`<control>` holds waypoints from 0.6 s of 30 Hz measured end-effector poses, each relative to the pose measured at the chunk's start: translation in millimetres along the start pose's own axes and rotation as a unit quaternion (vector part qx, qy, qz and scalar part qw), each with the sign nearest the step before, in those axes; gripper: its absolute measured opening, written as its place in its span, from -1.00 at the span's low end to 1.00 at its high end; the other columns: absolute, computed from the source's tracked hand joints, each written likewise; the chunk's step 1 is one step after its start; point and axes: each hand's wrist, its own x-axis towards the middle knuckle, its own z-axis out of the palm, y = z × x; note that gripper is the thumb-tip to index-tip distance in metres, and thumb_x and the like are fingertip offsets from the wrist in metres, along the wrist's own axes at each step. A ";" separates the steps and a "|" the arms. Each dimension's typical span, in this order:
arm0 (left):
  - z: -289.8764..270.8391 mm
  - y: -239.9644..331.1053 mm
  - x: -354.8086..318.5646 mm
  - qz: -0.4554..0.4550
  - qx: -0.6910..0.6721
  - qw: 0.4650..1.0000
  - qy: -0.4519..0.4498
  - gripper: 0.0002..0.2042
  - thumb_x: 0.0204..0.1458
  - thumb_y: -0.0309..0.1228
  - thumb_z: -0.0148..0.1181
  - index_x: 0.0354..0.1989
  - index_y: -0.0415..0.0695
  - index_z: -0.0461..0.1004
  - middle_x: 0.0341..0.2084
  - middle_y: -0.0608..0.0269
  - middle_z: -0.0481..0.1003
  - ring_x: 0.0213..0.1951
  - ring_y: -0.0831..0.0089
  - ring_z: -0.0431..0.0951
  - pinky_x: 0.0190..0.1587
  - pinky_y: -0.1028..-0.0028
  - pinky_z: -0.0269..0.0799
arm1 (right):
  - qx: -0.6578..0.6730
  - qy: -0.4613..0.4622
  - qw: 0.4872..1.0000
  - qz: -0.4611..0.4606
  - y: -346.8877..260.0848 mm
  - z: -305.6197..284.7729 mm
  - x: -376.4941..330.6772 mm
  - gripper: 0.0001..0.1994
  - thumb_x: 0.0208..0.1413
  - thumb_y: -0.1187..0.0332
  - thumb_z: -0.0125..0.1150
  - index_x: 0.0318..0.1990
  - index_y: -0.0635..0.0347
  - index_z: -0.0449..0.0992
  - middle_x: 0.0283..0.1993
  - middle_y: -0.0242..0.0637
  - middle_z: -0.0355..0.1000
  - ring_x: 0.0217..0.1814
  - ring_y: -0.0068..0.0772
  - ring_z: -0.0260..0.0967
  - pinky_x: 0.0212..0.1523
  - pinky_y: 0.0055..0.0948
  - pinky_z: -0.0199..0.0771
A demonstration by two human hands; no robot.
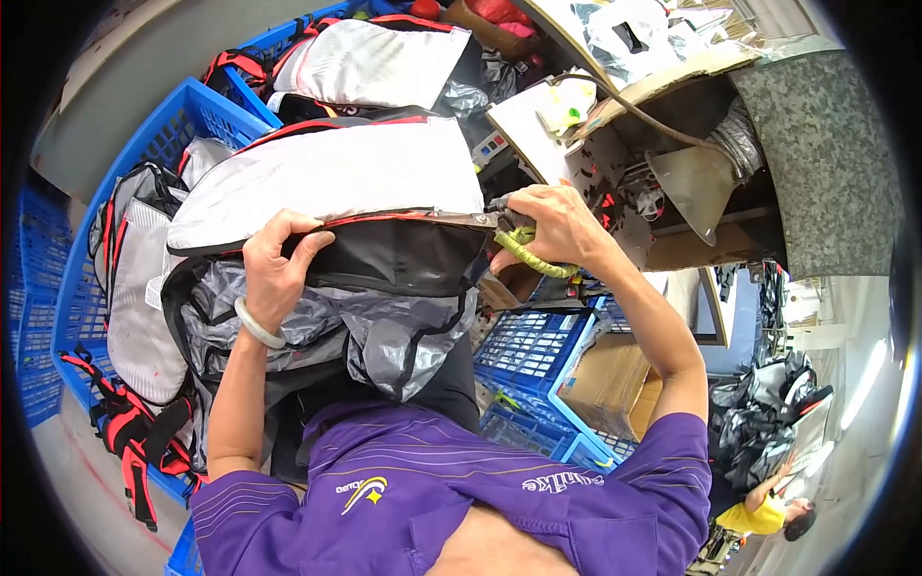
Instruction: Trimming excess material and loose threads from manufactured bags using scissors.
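Note:
A grey and black backpack (331, 173) with a white back panel and red-orange piping lies across my lap, its lower grey fabric crumpled. My left hand (274, 269) pinches the dark edge along the piping, thumb against fingertips. At the panel's right corner, my right hand (567, 226) is closed round scissors (540, 262) whose handle loop is wrapped in yellow-green. The scissors' blades lie by the piped edge; their tips are hard to make out.
Blue crates (206, 110) with more backpacks (139, 298) stand at left and far side. A workbench (538, 125) with a cone-shaped funnel (696, 187) and hose is at right. Nearer are a blue crate (533, 355) and cardboard box (610, 379). Another person (759, 516) sits at far right.

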 end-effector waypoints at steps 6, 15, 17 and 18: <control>-3.7 0.5 1.6 -0.001 0.037 0.999 0.006 -0.85 -0.14 -0.53 0.33 -0.49 -0.27 0.45 -0.63 0.24 0.45 -0.56 0.51 0.43 -0.44 0.54 0.32 | -0.005 0.018 0.999 0.039 4.3 -5.1 4.2 -0.35 -0.38 -0.25 0.39 -0.60 0.23 0.31 -0.56 -0.17 0.37 -0.42 -0.11 0.41 -0.41 -0.22 0.35; -10.4 -21.1 -3.4 0.084 0.154 0.984 -0.024 -0.66 -0.25 -0.35 0.43 -0.59 -0.18 0.30 -0.64 0.23 0.37 -0.60 0.35 0.39 -0.54 0.45 0.29 | 0.007 -0.053 0.999 -0.007 -21.9 14.0 35.7 -0.20 -0.44 -0.29 0.38 -0.29 0.30 0.29 -0.29 -0.15 0.31 -0.15 -0.09 0.35 -0.14 -0.25 0.34; -12.6 -23.4 -6.4 0.102 0.143 0.983 -0.048 -0.70 -0.27 -0.47 0.44 -0.55 -0.21 0.33 -0.57 0.21 0.42 -0.51 0.37 0.47 -0.44 0.48 0.38 | 0.008 -0.086 0.996 -0.005 -28.0 16.4 45.8 -0.20 -0.44 -0.31 0.36 -0.31 0.30 0.30 -0.29 -0.15 0.31 -0.16 -0.10 0.35 -0.15 -0.25 0.34; -12.3 -24.7 -6.4 0.105 0.157 0.981 -0.044 -0.69 -0.28 -0.46 0.44 -0.55 -0.21 0.33 -0.57 0.21 0.42 -0.50 0.36 0.48 -0.44 0.47 0.38 | 0.005 -0.117 0.993 0.003 -30.3 16.8 50.5 -0.20 -0.43 -0.33 0.35 -0.33 0.31 0.30 -0.29 -0.15 0.32 -0.17 -0.10 0.35 -0.15 -0.25 0.35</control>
